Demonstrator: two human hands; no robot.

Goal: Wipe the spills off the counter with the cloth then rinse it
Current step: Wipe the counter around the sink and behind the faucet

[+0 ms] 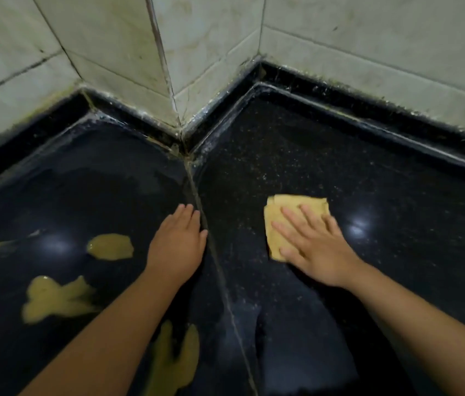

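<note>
Yellow spills (110,246) left of cloth (282,212), tiled corner (168,81)

Your right hand (315,247) lies flat on the cloth (288,217) on the counter (397,195) right of the seam (211,252), your left hand (178,244) rests just left of it, and the spills (54,301) lie farther left and nearer you, walls (368,52) behind.
</note>
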